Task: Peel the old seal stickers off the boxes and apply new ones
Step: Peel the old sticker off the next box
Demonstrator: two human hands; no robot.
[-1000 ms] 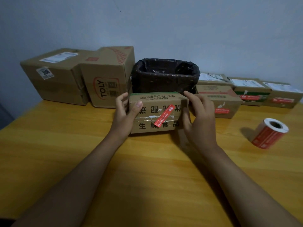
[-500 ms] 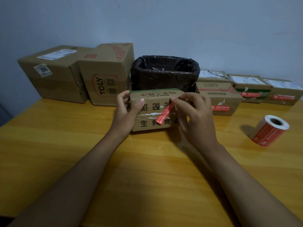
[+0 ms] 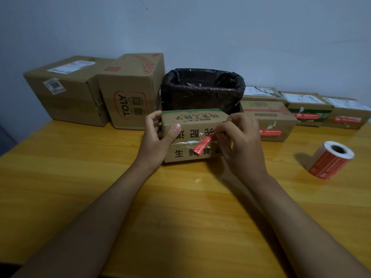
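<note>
Both hands are on the small carton (image 3: pixel 192 135) at mid-worktop (image 3: pixel 80 177): your left hand (image 3: pixel 158 137) grips its left end, and your right hand (image 3: pixel 239 141), which gripped the right end a second ago, now pinches the red seal sticker's (image 3: pixel 203 145) upper tip. Peeling has begun; the lower end is still stuck.

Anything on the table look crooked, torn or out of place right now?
The red seal sticker sits diagonally across the held box, its upper end pinched by the right hand. The sticker roll lies on its side. Nothing spilled.
</note>
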